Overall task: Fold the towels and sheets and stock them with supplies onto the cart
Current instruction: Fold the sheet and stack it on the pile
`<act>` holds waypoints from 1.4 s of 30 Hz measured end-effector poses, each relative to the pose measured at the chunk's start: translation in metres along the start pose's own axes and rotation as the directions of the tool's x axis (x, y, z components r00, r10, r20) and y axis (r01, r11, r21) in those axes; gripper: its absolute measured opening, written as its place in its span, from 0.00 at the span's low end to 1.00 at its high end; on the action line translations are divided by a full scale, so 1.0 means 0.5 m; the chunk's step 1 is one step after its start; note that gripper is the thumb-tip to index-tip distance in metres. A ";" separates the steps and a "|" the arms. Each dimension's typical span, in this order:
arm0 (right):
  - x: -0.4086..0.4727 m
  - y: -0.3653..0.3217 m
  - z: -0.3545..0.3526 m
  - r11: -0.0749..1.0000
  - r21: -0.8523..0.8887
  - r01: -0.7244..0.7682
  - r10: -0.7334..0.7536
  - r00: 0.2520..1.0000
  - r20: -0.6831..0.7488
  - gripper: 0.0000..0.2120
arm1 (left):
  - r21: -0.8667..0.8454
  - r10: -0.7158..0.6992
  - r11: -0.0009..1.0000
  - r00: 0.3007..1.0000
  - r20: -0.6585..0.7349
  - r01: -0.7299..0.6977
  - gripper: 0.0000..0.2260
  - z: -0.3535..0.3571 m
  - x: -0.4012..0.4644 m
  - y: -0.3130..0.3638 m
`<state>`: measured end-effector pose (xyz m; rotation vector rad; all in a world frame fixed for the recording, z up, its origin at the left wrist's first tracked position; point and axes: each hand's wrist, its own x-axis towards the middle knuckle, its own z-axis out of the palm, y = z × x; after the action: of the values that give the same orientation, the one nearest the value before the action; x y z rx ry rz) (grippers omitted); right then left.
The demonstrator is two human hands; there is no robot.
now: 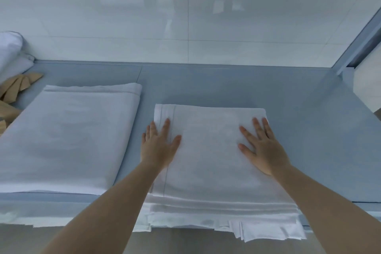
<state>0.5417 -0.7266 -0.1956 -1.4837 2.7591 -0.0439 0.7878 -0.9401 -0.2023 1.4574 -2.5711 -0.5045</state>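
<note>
on the grey-blue table (237,84), in front of the person, a folded white sheet (210,150) lies flat, and both hands rest on top of it. the left hand (158,146) lies on the left edge of the sheet, near its stitched hem, with the fingers straight and spread; the outer fingers reach past the edge to the table. the right hand (261,146) lies flat on the right part of the sheet, also with straight, spread fingers. no hand grips the cloth, both only press on it with open palms. the sheet is a neat rectangle of smooth, thin fabric, and under its near side many layered white edges hang over the table edge. to the left, just beside it but apart, lies a second folded sheet (70,136), bigger, white and smooth. at the far left are beige paper-like pieces (18,86) and a white rolled bundle (10,47). behind is a glossy white wall (185,16)
</note>
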 end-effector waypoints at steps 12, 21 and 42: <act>-0.080 -0.049 -0.024 0.891 0.086 -0.445 0.440 0.895 0.068 0.30 | 0.045 -0.161 0.987 0.980 0.116 0.157 0.34 -0.054 -0.079 0.028; -0.088 -0.015 -0.064 0.873 0.189 -0.450 0.369 0.861 0.350 0.33 | -0.142 -0.114 0.977 0.950 0.292 0.161 0.36 -0.089 -0.067 0.011; -0.274 -0.087 -0.223 0.885 0.362 -0.293 0.311 0.950 0.009 0.24 | -0.102 -0.113 0.990 0.984 -0.140 0.100 0.17 -0.217 -0.308 0.034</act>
<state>0.6511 -0.6341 -0.0836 -0.9665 2.7846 -0.5573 0.8849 -0.8243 -0.0887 1.5446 -2.3350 -0.5065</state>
